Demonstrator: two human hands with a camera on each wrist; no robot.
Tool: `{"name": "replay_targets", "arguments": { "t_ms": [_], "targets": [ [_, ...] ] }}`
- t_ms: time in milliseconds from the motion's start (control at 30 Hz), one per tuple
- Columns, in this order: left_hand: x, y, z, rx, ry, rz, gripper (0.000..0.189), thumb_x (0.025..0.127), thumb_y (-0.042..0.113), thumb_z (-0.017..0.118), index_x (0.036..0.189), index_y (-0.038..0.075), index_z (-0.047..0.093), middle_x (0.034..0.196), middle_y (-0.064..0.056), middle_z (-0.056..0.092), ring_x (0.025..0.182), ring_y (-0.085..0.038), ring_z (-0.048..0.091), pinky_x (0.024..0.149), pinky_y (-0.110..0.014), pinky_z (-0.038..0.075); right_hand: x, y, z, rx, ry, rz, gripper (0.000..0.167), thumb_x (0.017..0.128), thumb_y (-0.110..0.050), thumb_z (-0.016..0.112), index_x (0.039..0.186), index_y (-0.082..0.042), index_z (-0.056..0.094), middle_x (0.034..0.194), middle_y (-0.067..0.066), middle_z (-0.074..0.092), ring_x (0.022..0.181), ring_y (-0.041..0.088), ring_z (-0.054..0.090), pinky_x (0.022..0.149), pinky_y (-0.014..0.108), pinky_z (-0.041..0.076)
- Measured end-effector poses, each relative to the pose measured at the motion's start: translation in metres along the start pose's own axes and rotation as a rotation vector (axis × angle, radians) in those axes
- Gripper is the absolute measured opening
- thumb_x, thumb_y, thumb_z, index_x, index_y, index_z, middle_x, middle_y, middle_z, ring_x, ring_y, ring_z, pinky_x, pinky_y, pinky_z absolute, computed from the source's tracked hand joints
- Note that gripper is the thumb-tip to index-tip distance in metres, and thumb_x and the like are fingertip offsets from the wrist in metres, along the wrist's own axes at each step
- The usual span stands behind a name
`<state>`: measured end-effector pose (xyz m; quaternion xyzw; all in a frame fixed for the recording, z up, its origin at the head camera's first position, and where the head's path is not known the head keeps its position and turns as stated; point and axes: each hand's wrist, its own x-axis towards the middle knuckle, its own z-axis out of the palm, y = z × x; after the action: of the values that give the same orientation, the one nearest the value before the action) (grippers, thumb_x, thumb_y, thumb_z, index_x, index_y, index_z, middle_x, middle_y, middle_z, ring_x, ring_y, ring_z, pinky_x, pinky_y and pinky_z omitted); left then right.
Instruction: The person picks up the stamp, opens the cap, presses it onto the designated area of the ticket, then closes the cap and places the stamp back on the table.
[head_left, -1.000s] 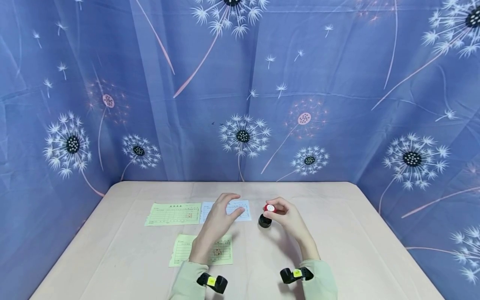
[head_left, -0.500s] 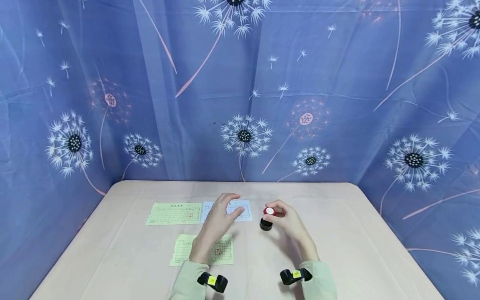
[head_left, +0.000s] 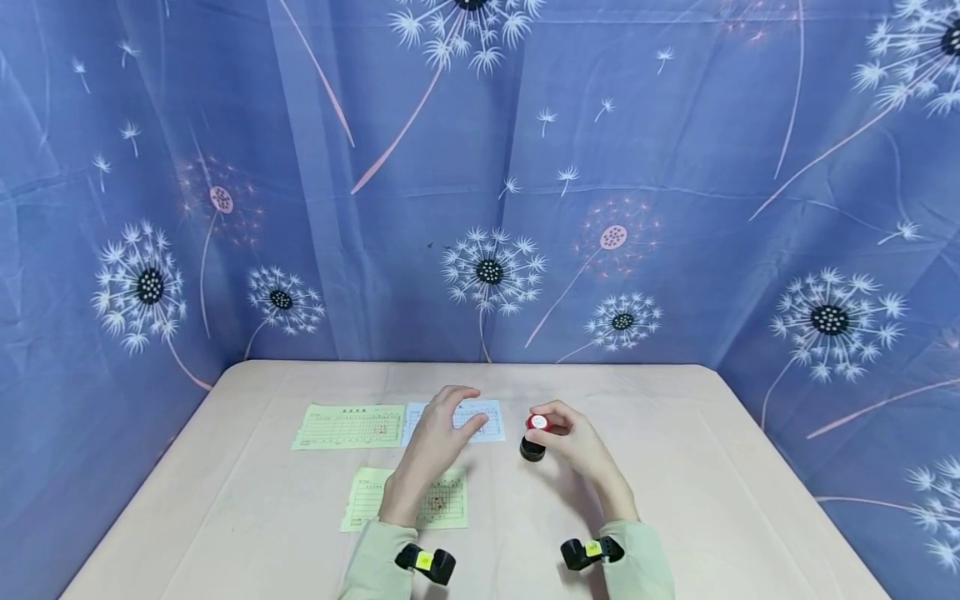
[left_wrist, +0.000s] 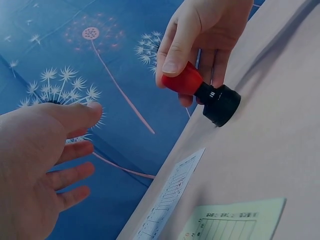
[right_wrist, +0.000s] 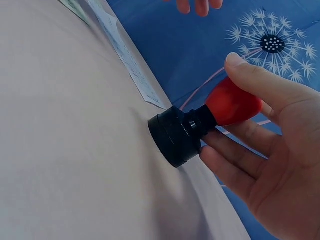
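My right hand grips a stamp by its red rounded handle, with the thumb on one side and fingers on the other. The stamp's wide black base points down at the table; whether it touches the cloth I cannot tell. To the left, my left hand holds nothing, its fingers loosely bent and the thumb apart. It hovers over a green printed slip with red marks, partly hidden by the forearm. Behind that hand lies a blue printed slip, partly covered from view.
A second green slip with a red mark lies at the left, against the blue slip's edge. Pale cloth covers the table. A blue dandelion-print curtain hangs behind and along both sides.
The stamp has come down slightly toward the table and stands a little more upright in my right hand. My left hand has kept its place. The head view has shifted a little.
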<state>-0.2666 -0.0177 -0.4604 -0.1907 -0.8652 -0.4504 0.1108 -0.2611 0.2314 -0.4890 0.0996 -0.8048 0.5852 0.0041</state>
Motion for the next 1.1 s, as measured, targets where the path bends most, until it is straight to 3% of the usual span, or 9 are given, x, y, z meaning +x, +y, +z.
{"name": "replay_targets", "arguments": {
  "t_ms": [333,600,1100],
  "targets": [
    [0.001,0.000,0.005,-0.016,-0.035,-0.039,0.041,0.094,0.031,0.068,0.131,0.014,0.062,0.136,-0.004,0.058,0.130,-0.027,0.052,0.110,-0.047,0.043,0.001,-0.002,-0.001,0.011,-0.004,0.006,0.047,0.087,-0.011,0.075,0.127,0.006,0.058,0.117,0.021,0.070,0.094,0.007,0.068,0.087,0.018,0.051],
    [-0.002,0.002,0.012,-0.022,-0.055,-0.051,0.039,0.095,0.032,0.068,0.129,0.015,0.063,0.136,-0.003,0.058,0.130,-0.028,0.052,0.109,-0.048,0.043,0.000,0.002,-0.003,0.083,0.010,0.017,0.047,0.086,-0.008,0.076,0.127,0.007,0.058,0.116,0.025,0.069,0.092,0.006,0.068,0.083,0.019,0.054],
    [-0.005,-0.006,0.008,-0.032,-0.066,-0.069,0.040,0.095,0.034,0.067,0.129,0.013,0.064,0.137,-0.005,0.057,0.132,-0.030,0.050,0.111,-0.051,0.041,0.001,0.005,-0.006,0.047,-0.077,-0.023,0.046,0.087,-0.011,0.075,0.125,0.007,0.056,0.114,0.025,0.069,0.092,0.007,0.067,0.083,0.021,0.054]
  ]
}}
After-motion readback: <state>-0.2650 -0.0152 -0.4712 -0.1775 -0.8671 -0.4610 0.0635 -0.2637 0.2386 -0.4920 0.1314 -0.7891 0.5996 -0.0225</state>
